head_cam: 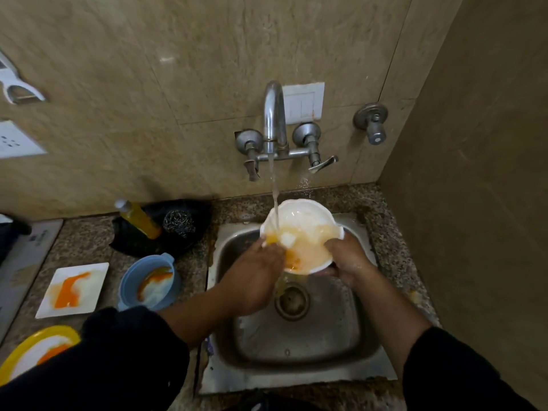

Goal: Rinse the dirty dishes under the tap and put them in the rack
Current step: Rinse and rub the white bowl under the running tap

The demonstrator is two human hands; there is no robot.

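Facing a beige tiled wall (148, 84) at the far side, with a speckled granite counter (86, 241) below it and a steel sink (326, 336) sunk into the counter at the right. Reaching over the sink from the near edge in dark sleeves, both forearms bare.

Holding a white bowl (308, 229) above the far end of the sink, tilted toward the near side, inside streaked with orange residue and wet. Gripped on its near right rim by the right hand (348, 259): thumb (333, 243) hooked over the rim onto the inner wall, fingers (326, 272) curled underneath the base, mostly hidden. Met at its near left rim by the left hand (255, 277), back of the hand up, fingers (271, 247) kept close together and fairly straight, laid into the bowl and pressed on the stained inner wall; fingertips blurred by the water.

Running from a chrome wall tap (274, 114) at the far side, a thin stream (274, 185) falling onto the left part of the bowl, right at those fingers.

Waiting on the counter left of the sink, all smeared orange: a yellow-rimmed plate (17, 355) at the near left corner, a square white plate (89, 292) farther back, a blue bowl (127, 280) just beside the sink edge. Beyond them, a black tray (136, 247) against the wall, carrying a leaning yellow bottle (139, 219) and a steel scrubber (178, 222).
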